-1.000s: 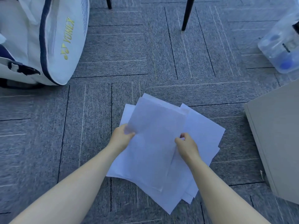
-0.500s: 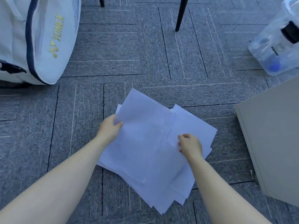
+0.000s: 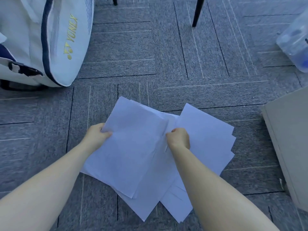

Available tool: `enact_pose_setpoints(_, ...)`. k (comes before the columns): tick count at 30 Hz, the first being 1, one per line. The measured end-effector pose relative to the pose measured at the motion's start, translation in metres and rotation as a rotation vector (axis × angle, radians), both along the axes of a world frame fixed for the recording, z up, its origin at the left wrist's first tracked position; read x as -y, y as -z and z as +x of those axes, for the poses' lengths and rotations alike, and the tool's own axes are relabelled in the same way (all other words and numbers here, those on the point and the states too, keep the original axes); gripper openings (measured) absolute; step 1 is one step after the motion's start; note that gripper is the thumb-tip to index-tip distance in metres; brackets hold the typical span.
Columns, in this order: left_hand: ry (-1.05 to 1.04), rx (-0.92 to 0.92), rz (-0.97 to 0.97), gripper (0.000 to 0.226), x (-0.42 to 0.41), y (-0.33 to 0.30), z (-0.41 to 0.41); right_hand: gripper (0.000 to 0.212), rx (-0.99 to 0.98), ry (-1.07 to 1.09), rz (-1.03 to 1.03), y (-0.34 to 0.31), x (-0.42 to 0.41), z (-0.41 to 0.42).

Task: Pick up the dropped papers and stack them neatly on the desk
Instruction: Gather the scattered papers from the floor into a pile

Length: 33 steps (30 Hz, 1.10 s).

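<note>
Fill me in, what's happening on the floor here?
A person is gathering loose white papers off a grey carpet. The left hand grips the left edge of the top sheets and the right hand pinches their right edge. The sheets are fanned out and misaligned, not yet squared up, and the rest lie flat on the carpet. A white sports bag sits at upper left and a pale cabinet at right. No desk top is in view.

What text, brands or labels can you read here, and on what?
"YONEX", yellow letters beside a yellow logo, on the white bag.
Papers: they look blank; no print can be made out.
Clear container: dark and blue marks, too blurred to read.
Nothing else readable.
</note>
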<state>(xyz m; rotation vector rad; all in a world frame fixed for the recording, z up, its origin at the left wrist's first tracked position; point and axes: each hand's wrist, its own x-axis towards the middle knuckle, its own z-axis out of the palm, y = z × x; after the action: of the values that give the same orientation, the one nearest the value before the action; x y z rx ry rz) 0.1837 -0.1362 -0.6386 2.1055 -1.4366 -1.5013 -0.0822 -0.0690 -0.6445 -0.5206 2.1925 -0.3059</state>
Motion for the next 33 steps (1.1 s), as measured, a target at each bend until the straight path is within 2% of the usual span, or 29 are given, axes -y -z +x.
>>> enact_pose_setpoints(5, -0.026, 0.117, -0.024, 0.007, -0.007, 0.003, -0.001, 0.022, -0.222, 0.029, -0.079, -0.003, -0.039, -0.044)
enact_pose_setpoints(6, 0.015, 0.146, -0.034, 0.005, -0.008, 0.001, -0.010, 0.021, -0.277, 0.014, -0.050, -0.003, -0.053, -0.058)
enact_pose_setpoints(9, 0.116, 0.244, -0.088, 0.016, -0.012, 0.001, -0.047, 0.012, -0.341, 0.025, 0.126, -0.004, -0.091, -0.090)
enact_pose_setpoints(11, 0.157, 0.303, -0.107, 0.016, -0.017, 0.002, -0.072, 0.032, -0.303, 0.129, 0.168, -0.001, -0.105, -0.097)
enact_pose_setpoints(14, 0.187, 0.419, -0.126, 0.030, -0.020, 0.004, -0.091, 0.083, -0.259, 0.303, 0.134, -0.001, -0.103, -0.096)
enact_pose_setpoints(17, 0.178, 0.447, -0.167, 0.030, -0.022, 0.014, -0.097, 0.097, -0.260, 0.414, 0.144, -0.002, -0.100, -0.097)
enact_pose_setpoints(22, 0.168, 0.446, -0.171, 0.039, -0.036, 0.018, -0.124, 0.067, -0.278, 0.538, 0.154, 0.004, -0.108, -0.091)
enact_pose_setpoints(24, 0.156, 0.469, -0.136, 0.045, -0.033, 0.015, -0.123, 0.054, -0.227, 0.624, 0.122, 0.009, -0.108, -0.083)
enact_pose_setpoints(26, 0.116, 0.464, -0.130, 0.041, -0.029, 0.014, -0.119, 0.046, -0.128, 0.723, 0.067, 0.009, -0.106, -0.082)
enact_pose_setpoints(29, 0.060, 0.419, -0.129, 0.030, -0.025, 0.012, -0.118, 0.026, 0.018, 0.655, -0.040, 0.008, -0.108, -0.085)
enact_pose_setpoints(31, 0.042, 0.391, -0.123, 0.021, -0.022, 0.012, -0.119, 0.017, -0.003, 0.566, -0.075, 0.009, -0.110, -0.081)
enact_pose_setpoints(33, 0.054, 0.379, -0.127, 0.015, -0.021, 0.011, -0.118, 0.018, -0.086, 0.499, -0.084, 0.013, -0.112, -0.074)
